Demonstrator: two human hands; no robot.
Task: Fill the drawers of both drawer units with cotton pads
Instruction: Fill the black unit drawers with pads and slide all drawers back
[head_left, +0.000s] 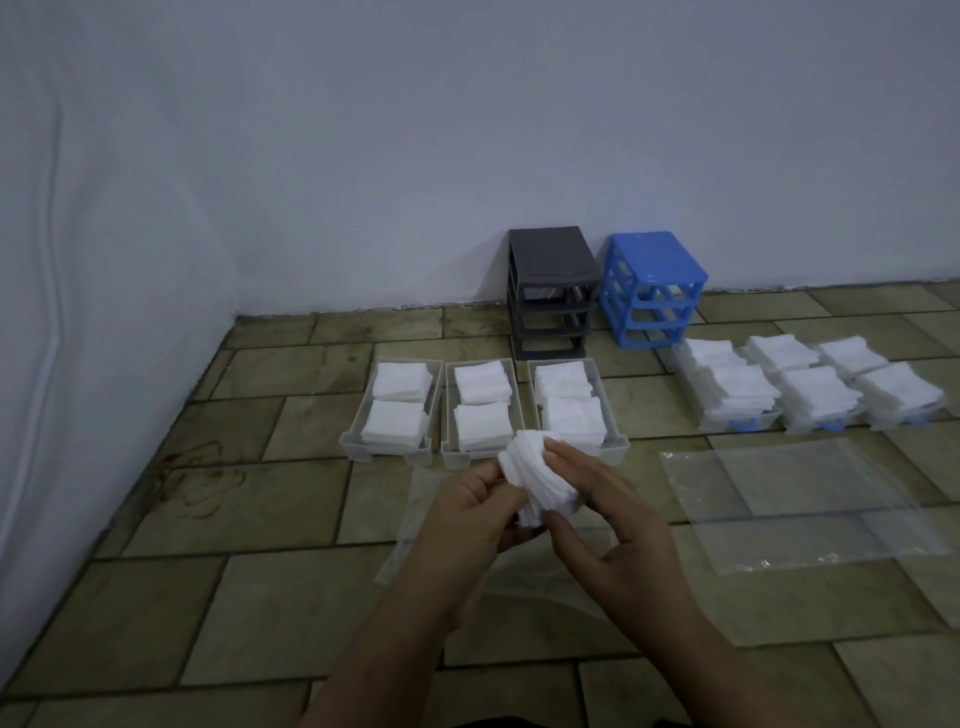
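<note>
Since the cotton pads (535, 475) are soft, featherweight and loose in their stack, I judge they want a pinch across the flat faces, pressing the layers together; taken by the edges they would likely fan out and shed. My left hand (467, 512) cups the bundle from the side, fingers closed round it. My right hand (605, 512) pinches the near edge with thumb and forefinger, other fingers half curled. So both grips are closed on the same bundle, held above the floor.

Look of them: white, square, thin, fluffy at the edges, the stack already splayed and uneven.

Beyond the hands: three clear drawers (480, 405) side by side on the tiles, two piles in each. Off right, flat empty plastic bags (810, 499), then three more drawers (810, 387), heaped over the rim.

Farthest, against the wall: grey drawer unit (553, 291) and blue drawer unit (652, 286), frames with no drawers in.
</note>
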